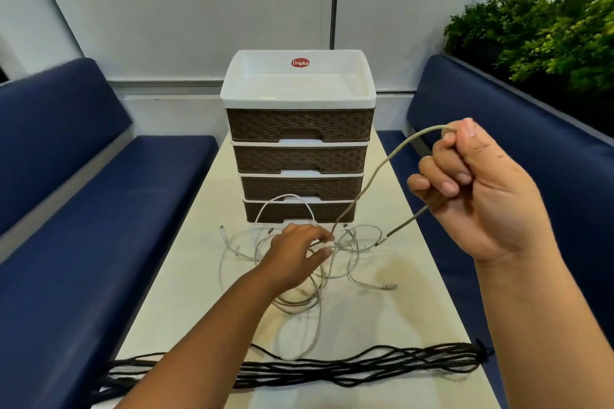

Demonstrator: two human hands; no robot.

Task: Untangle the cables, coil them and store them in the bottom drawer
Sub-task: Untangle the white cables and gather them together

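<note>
Bright, even indoor light from above; no harsh glare. Soft, faint shadows under the cables (335, 262) on the pale table (415, 309). Mild sheen on the drawer unit (299, 129) top. Strong wide-angle bending at the edges: walls and benches (83, 209) curve outward. Motion blur on the plant (548, 26) at upper right. Centre fairly sharp; right hand (481, 189) close and slightly soft.

Glossy white plastic tray top (298, 83), woven-textured brown drawer fronts (299, 156), matt blue cloth benches (99, 209).
</note>
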